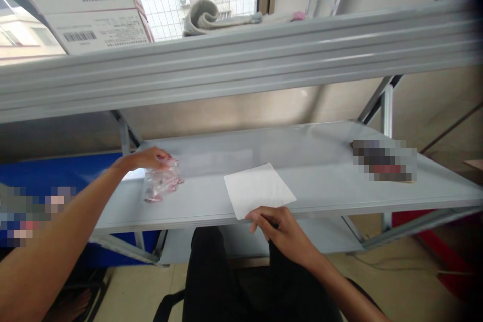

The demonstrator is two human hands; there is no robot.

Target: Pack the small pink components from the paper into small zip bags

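A white sheet of paper [260,188] lies at an angle near the front edge of the grey shelf. Its near corner is pinched between the thumb and fingers of my right hand [273,226]. Farther left, my left hand [156,158] reaches onto the shelf and is closed on clear plastic bags [161,183] with red edges. The bags rest on the shelf surface in a crumpled bunch. Part of my left fingers is hidden behind the plastic.
The grey shelf [317,186] has a blurred-out item [383,161] at its right end. Above it runs a metal rail [241,65] with a rolled grey cloth [204,17] and white boxes [98,25] behind. A blue surface [56,168] adjoins on the left.
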